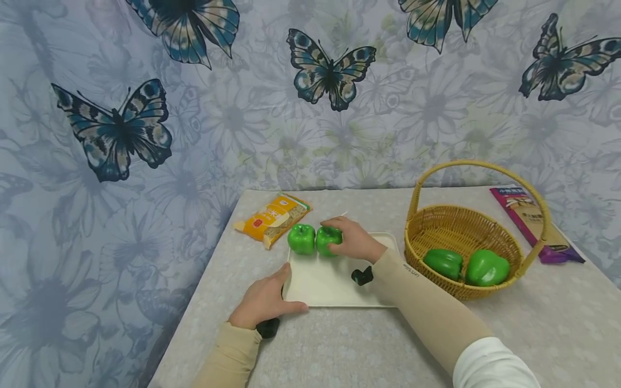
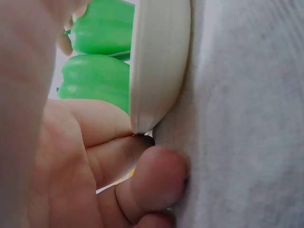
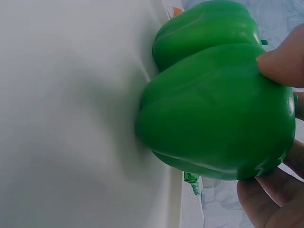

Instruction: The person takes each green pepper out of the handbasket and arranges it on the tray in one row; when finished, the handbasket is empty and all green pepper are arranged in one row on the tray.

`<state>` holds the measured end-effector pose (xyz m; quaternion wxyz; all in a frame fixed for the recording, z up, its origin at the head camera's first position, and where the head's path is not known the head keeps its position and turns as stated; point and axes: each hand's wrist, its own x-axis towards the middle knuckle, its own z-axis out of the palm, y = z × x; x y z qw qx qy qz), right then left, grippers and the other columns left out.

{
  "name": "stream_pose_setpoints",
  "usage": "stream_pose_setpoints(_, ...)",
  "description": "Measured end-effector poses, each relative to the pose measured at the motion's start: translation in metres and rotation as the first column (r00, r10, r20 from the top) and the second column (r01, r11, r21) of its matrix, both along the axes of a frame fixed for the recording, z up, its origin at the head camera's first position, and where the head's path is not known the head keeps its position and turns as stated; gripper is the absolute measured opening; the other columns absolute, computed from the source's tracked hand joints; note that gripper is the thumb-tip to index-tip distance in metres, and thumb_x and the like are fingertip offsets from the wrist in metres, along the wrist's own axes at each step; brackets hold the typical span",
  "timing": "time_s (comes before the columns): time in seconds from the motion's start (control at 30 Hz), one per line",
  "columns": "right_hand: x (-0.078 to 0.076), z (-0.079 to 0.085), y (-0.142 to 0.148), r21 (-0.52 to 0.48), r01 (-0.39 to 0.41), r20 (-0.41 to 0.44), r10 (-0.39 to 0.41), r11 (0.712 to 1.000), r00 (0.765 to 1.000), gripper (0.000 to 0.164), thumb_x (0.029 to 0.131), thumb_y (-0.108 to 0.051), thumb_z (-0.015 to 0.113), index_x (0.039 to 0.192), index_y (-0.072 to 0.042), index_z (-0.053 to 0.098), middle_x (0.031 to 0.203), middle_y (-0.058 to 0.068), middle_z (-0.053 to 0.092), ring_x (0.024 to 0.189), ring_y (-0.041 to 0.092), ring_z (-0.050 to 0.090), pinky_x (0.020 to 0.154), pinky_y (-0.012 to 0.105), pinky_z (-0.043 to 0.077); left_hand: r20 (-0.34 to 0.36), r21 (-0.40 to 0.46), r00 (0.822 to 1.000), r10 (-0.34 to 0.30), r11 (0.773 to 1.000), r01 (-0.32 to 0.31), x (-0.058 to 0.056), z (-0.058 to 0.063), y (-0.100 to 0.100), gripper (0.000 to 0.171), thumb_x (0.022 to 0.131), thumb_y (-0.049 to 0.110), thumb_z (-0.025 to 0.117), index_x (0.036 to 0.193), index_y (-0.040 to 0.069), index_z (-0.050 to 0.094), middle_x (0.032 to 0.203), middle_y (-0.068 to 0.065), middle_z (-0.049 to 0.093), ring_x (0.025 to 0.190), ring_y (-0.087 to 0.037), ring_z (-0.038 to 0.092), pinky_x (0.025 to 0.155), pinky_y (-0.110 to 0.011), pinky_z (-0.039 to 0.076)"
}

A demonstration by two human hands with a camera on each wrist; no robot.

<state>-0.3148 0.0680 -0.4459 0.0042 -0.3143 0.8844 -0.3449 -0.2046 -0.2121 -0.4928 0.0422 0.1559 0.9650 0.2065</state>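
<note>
My right hand [image 1: 356,240] grips a green bell pepper [image 3: 218,111] by its top, thumb on one side and fingers on the other. The pepper stands upright at the far left of a cream tray [image 1: 335,280], right beside a second green bell pepper [image 1: 301,239]. My left hand [image 1: 264,299] rests at the tray's near left corner, with thumb and fingers spread. In the left wrist view, fingers [image 2: 107,121] touch the tray's rim, and both peppers show beyond it.
To the right stands a wicker basket [image 1: 466,213] with a tall handle, holding two green bell peppers [image 1: 487,268]. An orange food packet [image 1: 276,216] lies behind the tray at left. A red and purple packet [image 1: 558,245] lies behind the basket. A butterfly-patterned wall covering [image 1: 271,134] backs the table.
</note>
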Motion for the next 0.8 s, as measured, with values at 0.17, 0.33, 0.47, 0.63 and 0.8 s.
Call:
stream_pose_setpoints(0.17, -0.0012, -0.0027, -0.0007, -0.021, -0.002, -0.005, 0.002, 1.000, 1.000, 0.063, 0.088, -0.017, 0.075, 0.148, -0.011, 0.056, 0.149, 0.012, 0.055, 0.138, 0.033, 0.052, 0.113, 0.049, 0.045, -0.004, 0.004, 1.000, -0.006, 1.000, 0.006, -0.0002, -0.0008, -0.0006, 0.130, 0.070, 0.083, 0.074, 0.161, 0.001, 0.030, 0.161, -0.017, 0.041, 0.136, -0.035, 0.056, 0.106, -0.048, 0.050)
stream_pose_setpoints(0.33, -0.0007, -0.0044, -0.0001, -0.026, -0.006, -0.013, 0.005, 1.000, 1.000, 0.065, 0.090, -0.019, 0.075, 0.151, -0.011, 0.053, 0.151, 0.013, 0.053, 0.140, 0.034, 0.051, 0.112, 0.050, 0.045, 0.005, 0.008, 1.000, -0.003, 1.000, 0.003, 0.0007, -0.0003, -0.0007, 0.129, 0.070, 0.082, 0.074, 0.161, 0.001, 0.030, 0.161, -0.017, 0.040, 0.138, -0.035, 0.054, 0.107, -0.048, 0.049)
stream_pose_setpoints(0.47, 0.0004, -0.0052, 0.0005, -0.040, -0.006, -0.009, 0.006, 0.999, 1.000, 0.067, 0.090, -0.019, 0.076, 0.151, -0.010, 0.052, 0.154, 0.014, 0.051, 0.142, 0.036, 0.048, 0.114, 0.052, 0.043, 0.000, 0.010, 1.000, -0.004, 1.000, 0.004, 0.0015, 0.0000, -0.0002, 0.129, 0.071, 0.081, 0.075, 0.160, 0.000, 0.031, 0.161, -0.018, 0.041, 0.137, -0.035, 0.055, 0.107, -0.049, 0.050)
stream_pose_setpoints(0.63, 0.0004, -0.0076, 0.0010, -0.046, 0.000, -0.001, 0.000, 0.999, 1.000, 0.070, 0.089, -0.018, 0.076, 0.154, -0.011, 0.049, 0.157, 0.015, 0.046, 0.146, 0.036, 0.043, 0.117, 0.052, 0.040, -0.006, 0.006, 1.000, -0.006, 1.000, 0.006, 0.0011, -0.0003, -0.0001, 0.129, 0.071, 0.081, 0.075, 0.160, 0.000, 0.031, 0.161, -0.018, 0.042, 0.137, -0.036, 0.055, 0.106, -0.049, 0.050)
stream_pose_setpoints(0.8, 0.0020, -0.0077, 0.0029, -0.040, 0.001, -0.002, -0.001, 0.999, 1.000, 0.073, 0.090, -0.021, 0.076, 0.156, -0.012, 0.046, 0.161, 0.017, 0.041, 0.149, 0.039, 0.038, 0.118, 0.055, 0.038, -0.006, 0.010, 1.000, -0.006, 1.000, 0.006, 0.0017, 0.0002, -0.0002, 0.128, 0.071, 0.081, 0.075, 0.160, 0.000, 0.031, 0.160, -0.018, 0.042, 0.137, -0.036, 0.055, 0.106, -0.050, 0.050)
